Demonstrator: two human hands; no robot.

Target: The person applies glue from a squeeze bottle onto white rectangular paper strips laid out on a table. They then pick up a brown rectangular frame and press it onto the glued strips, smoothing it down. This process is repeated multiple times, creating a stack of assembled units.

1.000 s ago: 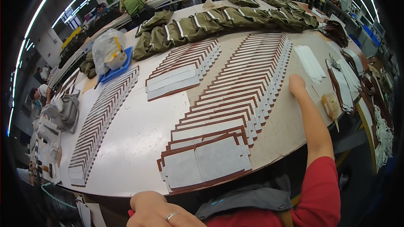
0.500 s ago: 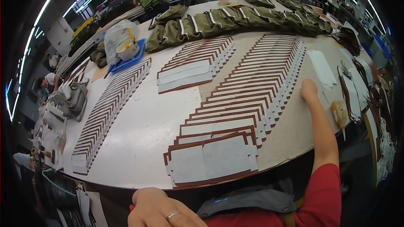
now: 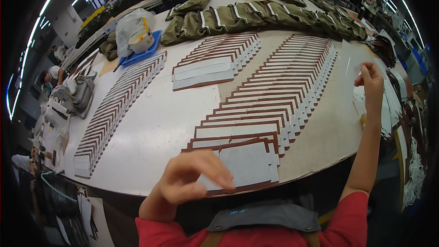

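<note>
Above the nearest panel of a long overlapping row, my left hand hangs with fingers bent and thumb apart, holding nothing I can see. That front panel is pale grey-white with a dark red-brown border, and my hand covers part of it. The row of similar panels runs away toward the far right. On the right, my right hand is raised with its fingers curled together, beside pale strips on the table. What its fingertips pinch, if anything, is too blurred to make out.
Two more rows of bordered pieces, a middle one and a narrow left one, lie on the white table. Olive fabric bundles line the back. A blue tray holds a pot. People work beyond.
My left hand has risen from the lower edge to over the front panel. My right hand has lifted and moved right, closer to the pale strips. The view has shifted slightly.
</note>
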